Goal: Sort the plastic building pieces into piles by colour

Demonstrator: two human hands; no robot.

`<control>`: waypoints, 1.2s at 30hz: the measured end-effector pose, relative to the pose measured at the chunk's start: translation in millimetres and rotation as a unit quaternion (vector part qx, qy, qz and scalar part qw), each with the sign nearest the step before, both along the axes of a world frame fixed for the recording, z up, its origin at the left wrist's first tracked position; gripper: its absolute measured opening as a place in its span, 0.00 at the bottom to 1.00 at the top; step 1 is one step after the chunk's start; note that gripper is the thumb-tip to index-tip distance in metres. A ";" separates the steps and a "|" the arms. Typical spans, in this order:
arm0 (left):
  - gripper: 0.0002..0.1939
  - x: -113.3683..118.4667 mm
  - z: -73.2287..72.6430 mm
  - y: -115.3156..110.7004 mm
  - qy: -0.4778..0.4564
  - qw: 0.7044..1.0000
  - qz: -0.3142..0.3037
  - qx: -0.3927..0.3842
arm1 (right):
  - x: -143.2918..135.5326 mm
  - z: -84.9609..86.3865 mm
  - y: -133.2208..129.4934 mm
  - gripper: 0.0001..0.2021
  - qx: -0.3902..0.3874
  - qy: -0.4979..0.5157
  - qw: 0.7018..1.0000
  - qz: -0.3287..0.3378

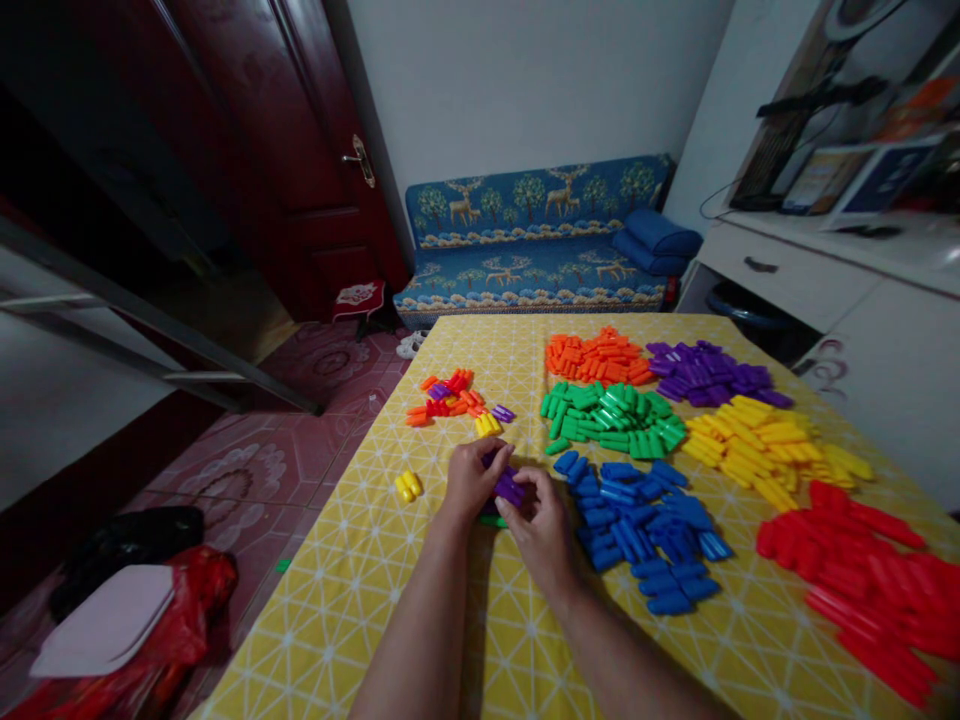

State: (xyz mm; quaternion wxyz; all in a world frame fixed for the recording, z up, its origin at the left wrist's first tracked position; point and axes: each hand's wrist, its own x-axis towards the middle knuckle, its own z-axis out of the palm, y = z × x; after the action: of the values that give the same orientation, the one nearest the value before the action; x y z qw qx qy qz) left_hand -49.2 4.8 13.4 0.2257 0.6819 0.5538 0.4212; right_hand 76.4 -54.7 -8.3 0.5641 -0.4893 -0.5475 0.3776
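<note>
Near the middle of the table, my left hand (pixel 471 478) and my right hand (pixel 541 522) meet around a few purple bullet-shaped plastic building blocks (pixel 511 487). Fingers of both hands are closed on them from either side; the fingers partly hide how the blocks join. Just below the hands a green block (pixel 493 521) shows on the tabletop. Yellow blocks (pixel 487 424) lie right beyond my left hand, with a purple block (pixel 503 412) beside them. Closest to my right hand is a pile of blue blocks (pixel 637 515).
Piles of green (pixel 611 415), orange (pixel 596 355), purple (pixel 709 372), yellow (pixel 765 450) and red blocks (pixel 862 570) cover the right side of the yellow tablecloth (pixel 360 600). Mixed orange and red blocks (pixel 457 393) lie at the back left, and a small yellow cluster (pixel 409 486) nearer.
</note>
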 end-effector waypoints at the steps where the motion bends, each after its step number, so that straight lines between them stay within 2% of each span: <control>1: 0.13 0.6 0.1 0.4 0.013 1.000 0.018 0.003 | 0.0 2.5 -2.4 0.13 0.006 -0.008 1.000 0.000; 4: 0.10 2.0 0.8 1.3 0.058 0.996 0.058 0.015 | 0.5 13.6 -13.2 0.11 0.046 -0.041 0.998 -0.003; 7: 0.16 2.1 1.0 0.7 0.100 0.993 0.061 0.027 | 9.3 29.6 -19.0 0.10 0.104 -0.079 0.991 -0.026; 10: 0.19 1.5 0.2 0.2 0.130 0.989 0.063 0.030 | 40.2 46.3 -1.5 0.12 0.127 -0.098 0.983 -0.088; 12: 0.18 1.3 -1.1 1.0 0.140 0.987 0.067 0.031 | 76.4 54.6 27.1 0.14 0.121 -0.106 0.976 -0.146; 15: 0.16 2.0 -4.7 4.2 0.120 0.988 0.082 0.043 | 146.4 61.9 86.6 0.20 0.090 -0.125 0.961 -0.232; 17: 0.16 2.5 -7.9 7.0 0.082 0.989 0.106 0.062 | 194.0 65.3 127.3 0.25 0.013 -0.172 0.937 -0.304; 19: 0.15 2.8 -10.9 9.5 0.036 0.988 0.129 0.076 | 234.9 68.0 161.5 0.27 -0.050 -0.210 0.914 -0.343; 22: 0.11 2.5 -14.4 12.6 -0.016 0.986 0.132 0.098 | 276.6 68.0 195.8 0.25 -0.107 -0.271 0.879 -0.376; 25: 0.05 1.7 -16.7 14.9 -0.036 0.983 0.094 0.151 | 296.7 63.3 212.2 0.22 -0.166 -0.321 0.843 -0.398; 27: 0.04 1.0 -17.9 16.0 -0.039 0.980 0.077 0.178 | 302.7 60.5 216.7 0.20 -0.187 -0.347 0.832 -0.391; 34: 0.09 -0.5 -19.1 16.4 -0.037 0.980 0.065 0.186 | 310.3 60.3 215.2 0.20 -0.193 -0.409 0.830 -0.326; 36: 0.11 -0.9 -18.6 15.9 -0.037 0.980 0.061 0.185 | 310.3 60.2 213.6 0.18 -0.194 -0.426 0.831 -0.300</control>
State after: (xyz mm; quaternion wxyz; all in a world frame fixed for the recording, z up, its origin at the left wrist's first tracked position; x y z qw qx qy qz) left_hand -50.1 20.7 -5.2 0.0895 0.6608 0.4981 0.5543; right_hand 386.7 158.8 51.9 0.2542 -0.8412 -0.4753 0.0424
